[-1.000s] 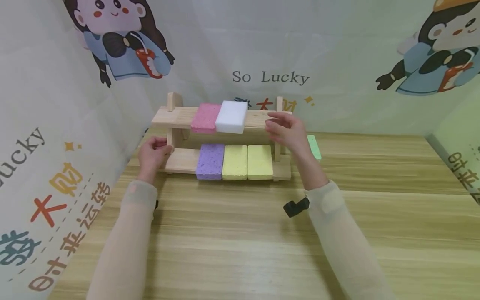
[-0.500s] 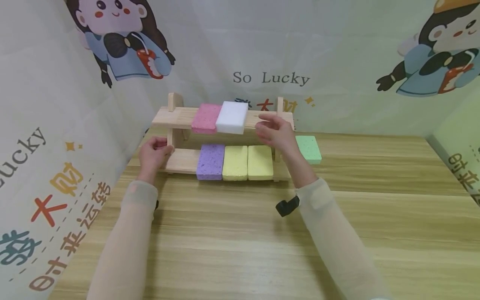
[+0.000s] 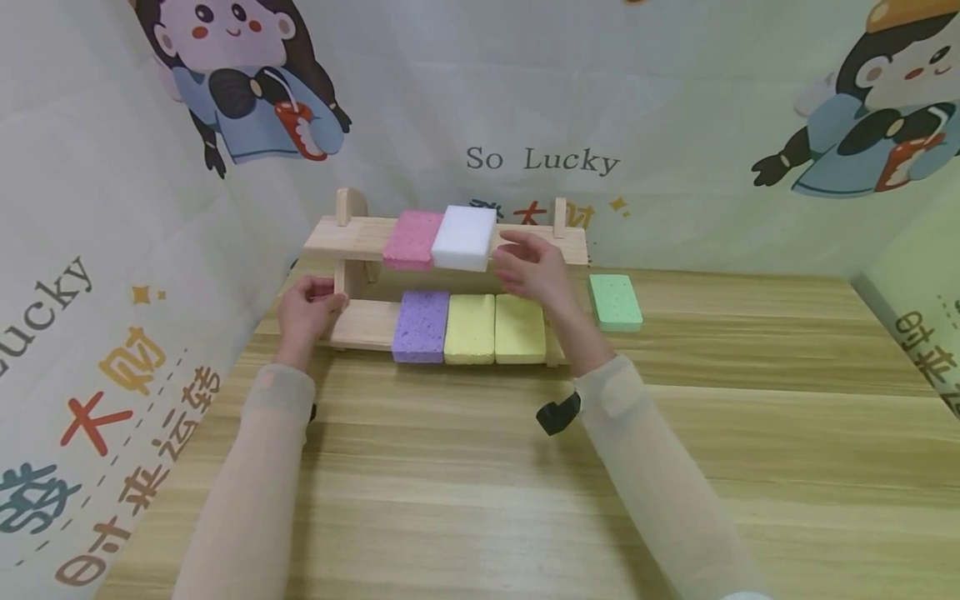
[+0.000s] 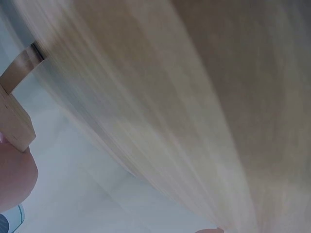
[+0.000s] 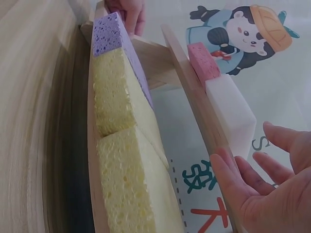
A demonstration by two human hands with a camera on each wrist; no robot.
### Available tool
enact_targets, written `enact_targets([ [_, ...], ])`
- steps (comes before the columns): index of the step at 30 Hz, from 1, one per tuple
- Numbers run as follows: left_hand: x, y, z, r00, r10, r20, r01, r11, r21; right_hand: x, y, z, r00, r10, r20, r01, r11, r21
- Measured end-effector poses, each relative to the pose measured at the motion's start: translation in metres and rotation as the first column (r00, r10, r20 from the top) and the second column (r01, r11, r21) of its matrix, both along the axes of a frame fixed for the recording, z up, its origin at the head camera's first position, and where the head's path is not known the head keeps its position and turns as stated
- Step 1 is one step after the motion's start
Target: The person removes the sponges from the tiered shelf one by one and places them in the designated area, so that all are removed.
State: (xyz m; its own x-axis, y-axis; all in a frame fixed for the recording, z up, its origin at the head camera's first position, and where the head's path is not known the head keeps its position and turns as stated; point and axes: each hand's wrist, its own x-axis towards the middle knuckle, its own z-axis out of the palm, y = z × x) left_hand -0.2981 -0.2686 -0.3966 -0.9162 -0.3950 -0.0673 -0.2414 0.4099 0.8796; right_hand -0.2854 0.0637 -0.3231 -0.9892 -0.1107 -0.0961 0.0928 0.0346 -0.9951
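Observation:
A two-tier wooden rack (image 3: 362,323) stands on the table, and my left hand (image 3: 306,310) grips its left end by the upright. On the upper shelf, a white sponge (image 3: 465,237) lies against a pink sponge (image 3: 411,239), slightly overlapping it. My right hand (image 3: 538,271) is just right of the white sponge, fingers spread and loosely bent, holding nothing; the right wrist view shows its fingertips by the shelf edge. Along the lower shelf sit a purple sponge (image 3: 420,327) and two yellow sponges (image 5: 114,92), side by side. Part of the rack's right end is behind my right hand.
A green sponge (image 3: 616,302) lies on the wooden table (image 3: 450,467) to the right of the rack. Printed cloth (image 3: 667,125) hangs close behind the rack and down the left side. A black wrist strap piece (image 3: 558,414) sticks out from the right sleeve.
My right hand has moved left along the upper shelf toward the white sponge, uncovering the green sponge. My left hand stays on the rack's left end.

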Motion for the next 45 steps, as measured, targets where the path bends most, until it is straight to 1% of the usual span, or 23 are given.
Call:
enact_targets([
  [7, -0.001, -0.001, -0.003, 1.000, -0.012, 0.003, 0.012, 1.000, 0.008, -0.002, -0.009, -0.002, 0.999, -0.050, 0.003, 0.050, 0.999, -0.009],
  [17, 0.000, 0.002, 0.000, 1.000, 0.004, 0.003, -0.004, 1.000, -0.003, -0.006, -0.017, 0.001, 0.992, -0.125, 0.008, 0.124, 0.992, 0.014],
  [23, 0.001, 0.003, 0.002, 1.000, -0.011, 0.003, 0.011, 0.999, -0.034, -0.006, -0.023, 0.002, 0.992, -0.130, -0.003, 0.130, 0.991, -0.029],
  [31, -0.002, 0.005, 0.003, 0.999, 0.005, 0.036, -0.004, 1.000, -0.025, -0.005, -0.025, 0.000, 0.989, -0.148, -0.017, 0.147, 0.987, -0.058],
  [39, -0.001, 0.004, 0.002, 0.999, 0.011, 0.031, -0.010, 1.000, -0.010, -0.003, -0.026, 0.000, 0.987, -0.157, -0.035, 0.155, 0.986, -0.059],
  [45, 0.000, 0.003, 0.001, 1.000, 0.008, 0.028, -0.008, 1.000, -0.003, 0.000, -0.027, 0.004, 0.988, -0.150, -0.044, 0.147, 0.987, -0.064],
])
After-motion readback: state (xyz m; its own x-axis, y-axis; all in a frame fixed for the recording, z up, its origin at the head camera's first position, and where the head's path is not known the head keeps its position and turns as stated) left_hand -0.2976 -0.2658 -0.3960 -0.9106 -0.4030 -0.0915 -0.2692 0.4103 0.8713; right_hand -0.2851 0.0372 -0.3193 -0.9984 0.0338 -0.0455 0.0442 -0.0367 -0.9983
